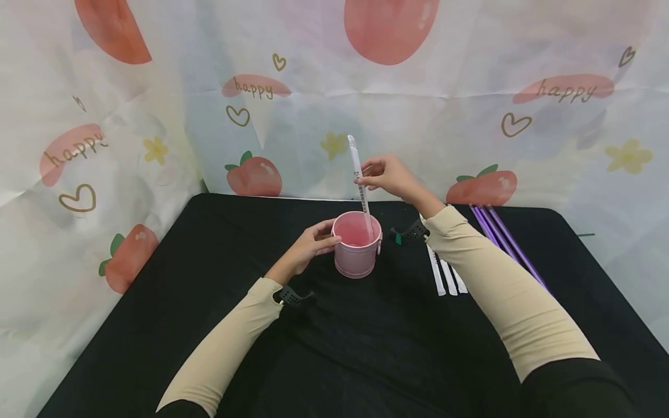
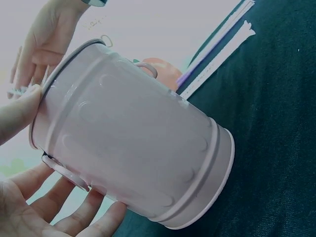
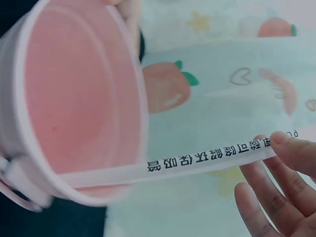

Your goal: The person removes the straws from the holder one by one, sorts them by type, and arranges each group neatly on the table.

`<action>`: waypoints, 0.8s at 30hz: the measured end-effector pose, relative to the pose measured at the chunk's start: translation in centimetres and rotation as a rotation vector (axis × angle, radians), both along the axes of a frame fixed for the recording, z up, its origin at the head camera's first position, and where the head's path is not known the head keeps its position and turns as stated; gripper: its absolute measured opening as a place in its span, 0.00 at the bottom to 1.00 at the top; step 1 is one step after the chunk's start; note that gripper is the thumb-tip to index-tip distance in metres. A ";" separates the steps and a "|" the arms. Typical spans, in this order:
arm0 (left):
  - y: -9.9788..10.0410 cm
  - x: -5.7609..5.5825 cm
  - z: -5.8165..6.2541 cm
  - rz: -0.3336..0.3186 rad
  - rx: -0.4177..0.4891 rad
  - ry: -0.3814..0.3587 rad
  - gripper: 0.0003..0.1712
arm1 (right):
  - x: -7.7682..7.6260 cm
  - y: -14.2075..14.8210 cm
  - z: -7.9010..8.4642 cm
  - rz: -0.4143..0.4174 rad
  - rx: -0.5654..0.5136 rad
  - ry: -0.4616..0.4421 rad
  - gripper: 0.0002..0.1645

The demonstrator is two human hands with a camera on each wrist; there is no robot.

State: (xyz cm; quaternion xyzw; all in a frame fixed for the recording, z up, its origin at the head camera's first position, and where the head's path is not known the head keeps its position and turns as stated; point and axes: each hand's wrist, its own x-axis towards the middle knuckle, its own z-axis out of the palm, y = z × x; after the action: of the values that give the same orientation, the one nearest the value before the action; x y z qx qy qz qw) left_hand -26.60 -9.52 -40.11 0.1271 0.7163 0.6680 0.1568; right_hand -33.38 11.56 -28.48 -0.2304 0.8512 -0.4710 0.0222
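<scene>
A pink metal bucket (image 1: 354, 255) with small side handles stands upright on the black cloth. My left hand (image 1: 312, 247) grips its left side, thumb at the rim and fingers along the wall, as the left wrist view also shows. A paper-wrapped straw (image 1: 360, 186) with printed black characters leans upright, its lower end inside the bucket. My right hand (image 1: 388, 176) pinches the straw above the rim between thumb and fingers. In the right wrist view the wrapped straw (image 3: 207, 163) crosses the bucket's rim (image 3: 140, 113) and reaches down along the pink inner wall.
Several white wrapped straws (image 1: 443, 276) lie right of the bucket, partly hidden under my right forearm. Beyond them are several purple sticks (image 1: 502, 232). A black cloth (image 1: 355, 348) covers the table, and a printed fabric backdrop (image 1: 334, 116) hangs behind its far edge.
</scene>
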 end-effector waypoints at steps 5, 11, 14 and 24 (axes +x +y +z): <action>0.0 0.0 0.0 0.009 -0.010 0.003 0.32 | 0.1 1.2 2.2 -0.022 -0.077 -0.013 0.13; 0.1 -0.1 0.0 0.003 -0.013 0.011 0.32 | 0.3 3.5 5.0 -0.033 -0.181 0.003 0.09; 0.1 -0.2 -0.1 -0.003 -0.008 0.018 0.32 | 0.5 5.1 6.1 -0.036 -0.215 0.014 0.05; 0.1 -0.1 -0.1 0.002 -0.010 0.016 0.32 | 1.0 11.6 5.5 -0.106 -0.099 -0.034 0.04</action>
State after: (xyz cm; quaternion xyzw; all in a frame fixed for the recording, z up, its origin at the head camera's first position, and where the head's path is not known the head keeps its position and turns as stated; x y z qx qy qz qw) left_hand -26.69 -9.38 -40.23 0.1312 0.7209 0.6635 0.1512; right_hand -32.34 23.19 -23.01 -0.1776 0.8375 -0.5168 0.0001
